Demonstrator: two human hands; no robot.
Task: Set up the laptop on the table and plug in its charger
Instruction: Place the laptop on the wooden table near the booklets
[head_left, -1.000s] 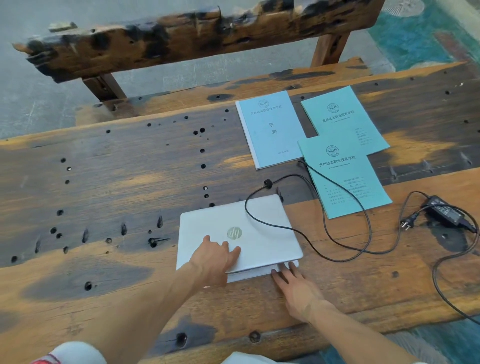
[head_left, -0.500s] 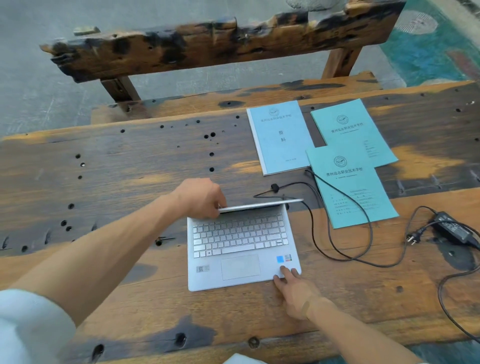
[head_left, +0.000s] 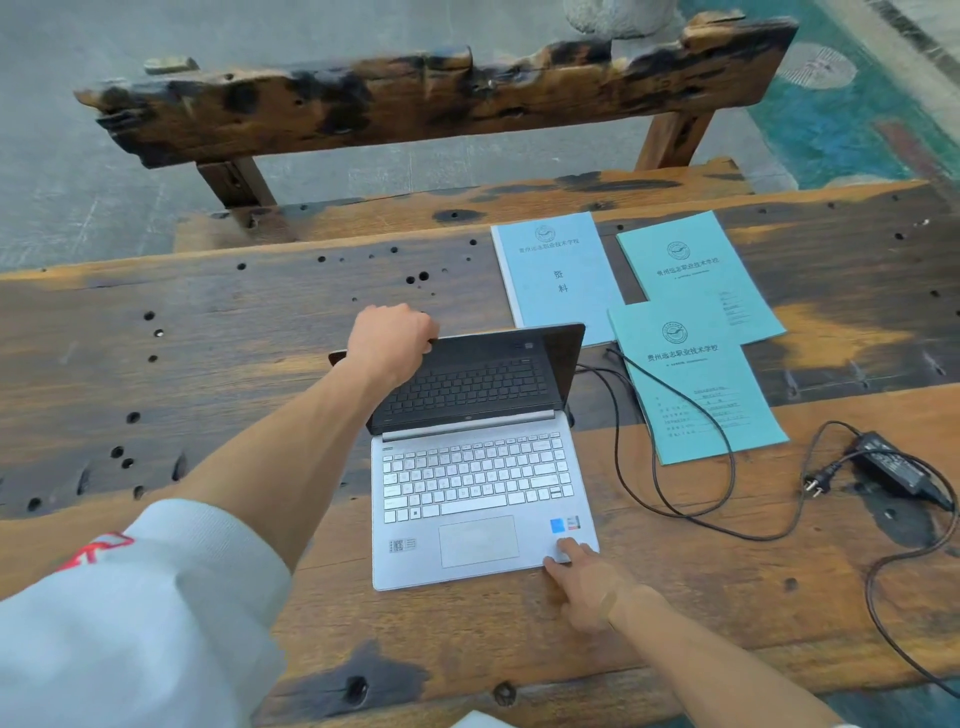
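A person's left hand (head_left: 390, 340) grips the top edge of a laptop's (head_left: 480, 493) lid (head_left: 478, 382), fingers curled over it, while the right hand (head_left: 584, 582) presses straight fingertips (head_left: 566, 545) on the near right corner of the base. The laptop sits on a weathered wooden table (head_left: 208, 364), its dark screen tilted somewhat back from upright and facing the person. The charger brick (head_left: 893, 467) lies well apart to the right, its wall plug (head_left: 818, 480) loose beside it; the thin cable (head_left: 675, 467) loops from the brick toward the laptop's right rear, where its end is hidden, so whether it is plugged in cannot be told. Three booklets (head_left: 696, 384) lie behind and to the right. The step in hand appears to be setting the screen angle: it is best done by keeping the base pinned so it neither lifts nor slides, and moving the lid slowly from its top edge without twisting it. The cable and plug look likely to need attention afterwards.
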